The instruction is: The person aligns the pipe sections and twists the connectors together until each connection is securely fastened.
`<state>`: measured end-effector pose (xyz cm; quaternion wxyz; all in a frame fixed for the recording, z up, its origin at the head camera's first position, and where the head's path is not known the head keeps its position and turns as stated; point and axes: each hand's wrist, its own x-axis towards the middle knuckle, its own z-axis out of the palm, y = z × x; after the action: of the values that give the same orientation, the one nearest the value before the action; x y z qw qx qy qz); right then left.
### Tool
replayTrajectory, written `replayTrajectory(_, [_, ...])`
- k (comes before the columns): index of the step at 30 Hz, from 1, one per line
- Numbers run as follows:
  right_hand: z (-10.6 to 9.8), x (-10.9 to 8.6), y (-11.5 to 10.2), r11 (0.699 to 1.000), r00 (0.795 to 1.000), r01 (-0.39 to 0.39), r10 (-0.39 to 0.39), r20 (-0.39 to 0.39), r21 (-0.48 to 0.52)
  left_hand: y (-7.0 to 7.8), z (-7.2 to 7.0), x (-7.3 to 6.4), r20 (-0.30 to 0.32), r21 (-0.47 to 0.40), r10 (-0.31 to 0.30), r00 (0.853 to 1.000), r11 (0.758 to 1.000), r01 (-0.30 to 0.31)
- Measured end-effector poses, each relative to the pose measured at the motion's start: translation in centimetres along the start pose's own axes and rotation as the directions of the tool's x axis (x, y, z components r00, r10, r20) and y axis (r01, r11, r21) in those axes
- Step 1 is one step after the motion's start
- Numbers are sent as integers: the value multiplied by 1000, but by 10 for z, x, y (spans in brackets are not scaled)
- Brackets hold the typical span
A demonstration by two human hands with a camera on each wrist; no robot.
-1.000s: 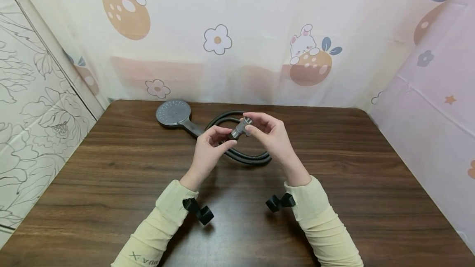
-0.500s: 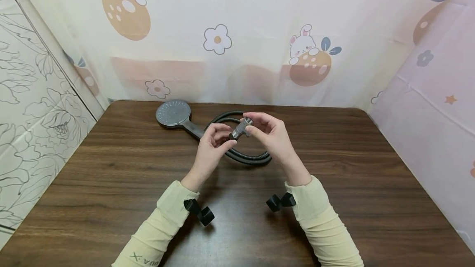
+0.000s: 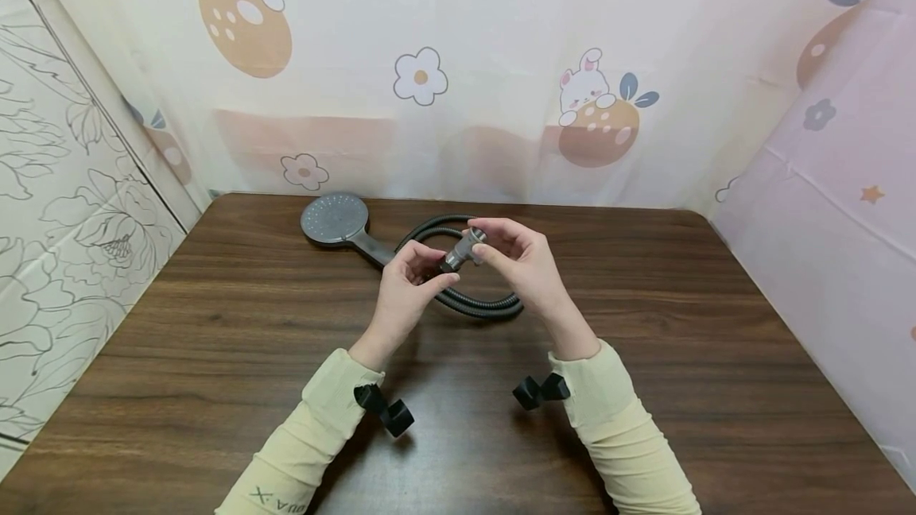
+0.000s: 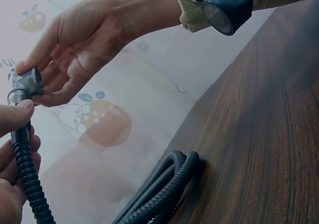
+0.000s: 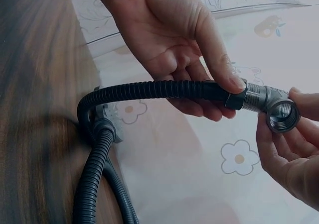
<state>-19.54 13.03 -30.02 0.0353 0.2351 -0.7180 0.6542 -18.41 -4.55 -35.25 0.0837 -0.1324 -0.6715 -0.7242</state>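
Note:
A grey metal tee fitting [image 3: 467, 245] is held up in front of me, one round threaded opening [image 5: 284, 115] showing in the right wrist view. My right hand [image 3: 528, 265] pinches it between thumb and fingers. My left hand [image 3: 402, 292] pinches the black end nut [image 5: 235, 98] of a ribbed shower hose [image 5: 154, 89]. That nut sits at the fitting's threaded stem [image 5: 254, 97], with bare threads visible beside it. From the left hand the hose curves down to its coil [image 3: 479, 307] on the table.
A grey shower head [image 3: 335, 219] lies at the back left of the brown wooden table [image 3: 687, 388], its handle pointing toward the coiled hose. Patterned curtains [image 3: 501, 38] hang behind the table and at its right. Black camera mounts sit on both sleeves.
My left fingers spread slightly around the nut half a second ago and have now closed in on it again. The right hand and the fitting have stayed nearly still.

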Motion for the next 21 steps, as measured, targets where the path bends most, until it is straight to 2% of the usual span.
replayTrajectory(6, [1,0,1,1000,1000,2,-2,2,14,0,2,-1,-14,-32,35,999,999,-36])
replayTrajectory(14, [0,1,2,1000,1000,6,-6,-3,6,1,2,-1,12,-58,57,998,997,-56])
replayTrajectory(21, [0,1,2,1000,1000,7,-7,-3,10,1,1,0,54,-167,85,995,983,-75])
